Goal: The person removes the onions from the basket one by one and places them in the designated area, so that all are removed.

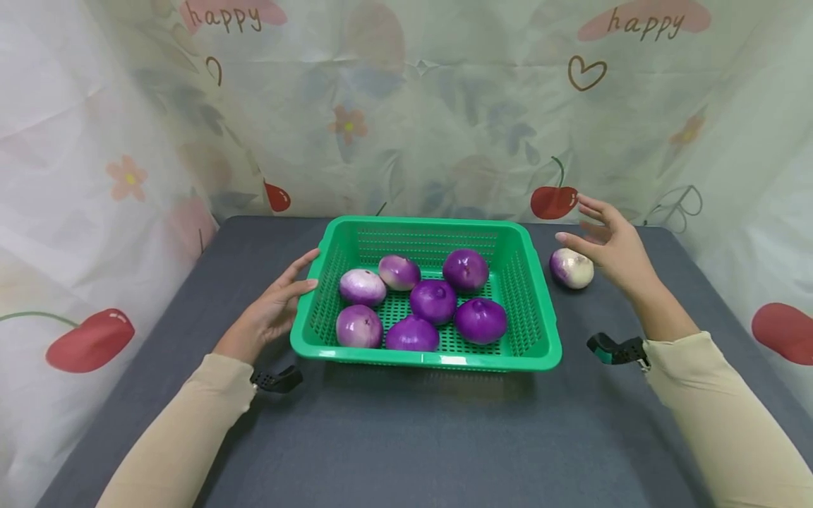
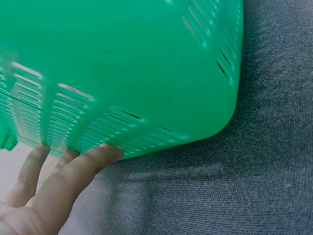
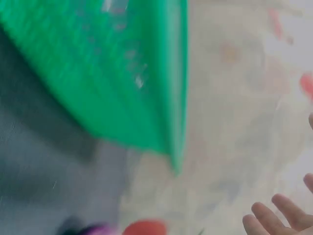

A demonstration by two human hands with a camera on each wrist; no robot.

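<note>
A green plastic basket (image 1: 422, 358) holds several glossy purple onions (image 1: 433, 302), some paler than others. My left hand (image 1: 269, 307) is at the basket's left side. In the left wrist view its fingertips (image 2: 111, 152) touch the slotted outer wall. Off the basket's right side, a single purple-and-white onion (image 1: 571, 269) lies on the table. My right hand (image 1: 612, 250) is raised just beside and above this onion, thumb and fingers spread with nothing between them. Only the edge of that onion (image 3: 100, 229) shows in the right wrist view, which is blurred.
The dark grey cloth-covered table (image 1: 406, 437) extends in front of the basket and to both sides. A printed curtain (image 1: 419, 127) with cherries and flowers hangs close behind the table and along its sides. Each wrist wears a black band (image 1: 277, 379).
</note>
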